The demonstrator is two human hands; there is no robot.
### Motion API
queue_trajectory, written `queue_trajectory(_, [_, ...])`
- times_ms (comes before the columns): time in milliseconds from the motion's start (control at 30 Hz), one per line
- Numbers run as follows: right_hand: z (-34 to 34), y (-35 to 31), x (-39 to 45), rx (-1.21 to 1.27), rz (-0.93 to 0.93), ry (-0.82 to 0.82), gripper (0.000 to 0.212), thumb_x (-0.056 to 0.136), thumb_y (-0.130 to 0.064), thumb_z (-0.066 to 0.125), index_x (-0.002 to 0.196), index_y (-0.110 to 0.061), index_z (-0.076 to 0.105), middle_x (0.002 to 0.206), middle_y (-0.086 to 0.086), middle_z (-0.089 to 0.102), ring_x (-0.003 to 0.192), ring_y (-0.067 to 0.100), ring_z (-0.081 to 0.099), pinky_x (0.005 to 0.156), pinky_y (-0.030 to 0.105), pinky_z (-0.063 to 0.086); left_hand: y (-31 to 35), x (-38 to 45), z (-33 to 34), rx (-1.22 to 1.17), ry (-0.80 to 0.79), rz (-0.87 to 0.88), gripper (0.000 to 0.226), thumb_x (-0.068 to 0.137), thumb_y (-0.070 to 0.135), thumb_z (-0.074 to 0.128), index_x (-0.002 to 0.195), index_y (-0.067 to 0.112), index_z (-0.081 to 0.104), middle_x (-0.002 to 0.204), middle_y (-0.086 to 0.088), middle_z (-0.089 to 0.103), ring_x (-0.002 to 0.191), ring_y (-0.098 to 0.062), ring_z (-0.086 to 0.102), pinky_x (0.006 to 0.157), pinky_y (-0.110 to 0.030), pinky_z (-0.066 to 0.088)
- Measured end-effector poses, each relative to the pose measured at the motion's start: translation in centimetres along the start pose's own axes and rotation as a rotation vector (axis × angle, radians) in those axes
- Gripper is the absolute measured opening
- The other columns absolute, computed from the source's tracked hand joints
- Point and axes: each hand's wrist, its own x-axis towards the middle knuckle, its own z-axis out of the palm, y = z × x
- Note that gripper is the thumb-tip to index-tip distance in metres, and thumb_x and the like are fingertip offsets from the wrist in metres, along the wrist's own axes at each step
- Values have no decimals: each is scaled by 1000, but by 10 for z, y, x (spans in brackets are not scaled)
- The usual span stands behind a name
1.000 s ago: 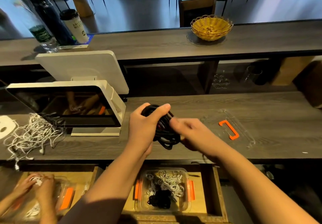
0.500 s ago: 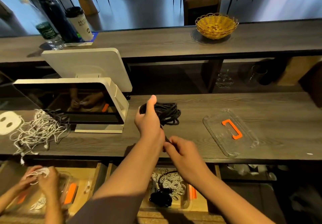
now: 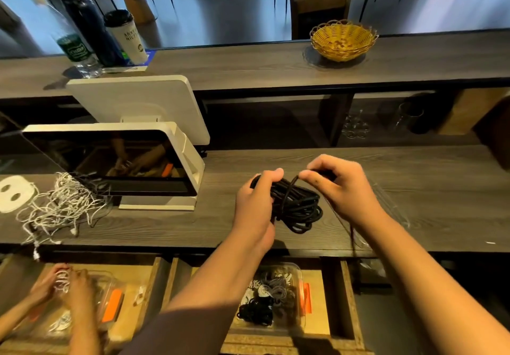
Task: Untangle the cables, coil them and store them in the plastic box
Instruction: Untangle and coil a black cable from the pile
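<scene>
A long counter (image 3: 414, 189) of dark grey wood grain runs across the view, with a raised shelf (image 3: 248, 67) of the same wood behind it. Beyond the shelf the room opens into a wide floor with chairs and table legs, blurred. On the shelf stand a yellow wicker basket (image 3: 343, 40), a white paper cup (image 3: 127, 37) with a black lid, a dark bottle (image 3: 88, 23) and a clear water bottle (image 3: 74, 51).

Above the middle of the counter the left hand (image 3: 255, 211) grips a coil of black cable (image 3: 298, 207), fingers curled round its left end, thumb over the top. The right hand (image 3: 342, 189) pinches a single strand of that cable between thumb and fingertips, just above the coil, and the strand loops over the bundle. Whether the coil touches the wood cannot be told. A clear lid (image 3: 392, 211) lies on the counter partly under the right forearm.

To the left sit a white point-of-sale terminal (image 3: 132, 158) with a dark screen and, beside it, a tangle of white cables (image 3: 58, 208). Below the counter edge an open wooden drawer (image 3: 347, 305) holds the plastic box (image 3: 299, 299), with orange clasps, containing coiled white and black cables. At lower left another person's hands (image 3: 63, 285) hold a white coil over a second clear box (image 3: 110, 299) in a neighbouring drawer.
</scene>
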Motion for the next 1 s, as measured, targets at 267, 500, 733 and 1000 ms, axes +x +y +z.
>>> queue_trajectory(267, [71,1,-40,175,379,-253,34,106,-14,42,76,-19,57,57,-11,57,52,-2,49,54,23,39,7,6,6,-522,82,-211,28,94,27,63,109,2,62,105,-16,68,97,-29,69,86,-38,55])
queue_trajectory(500, [32,-46,-41,-148,69,-358,26,102,-32,47,90,-16,64,71,-3,62,62,11,57,61,33,46,-10,25,-16,215,191,343,23,93,18,67,75,15,53,66,7,58,63,-6,59,58,-21,50])
queue_trajectory(733, [0,0,-13,-82,18,-84,31,95,-54,52,82,-28,64,71,-9,63,65,7,58,60,25,45,-2,7,-9,50,-161,-92,15,94,21,62,81,14,58,78,-5,60,75,-20,61,72,-34,51])
queue_trajectory(1000, [70,9,-56,-56,191,-247,28,105,-25,47,79,-31,57,67,-12,63,63,4,59,61,29,45,-7,13,-6,-451,169,-157,26,96,27,64,111,7,59,95,-13,69,87,-23,71,73,-33,58])
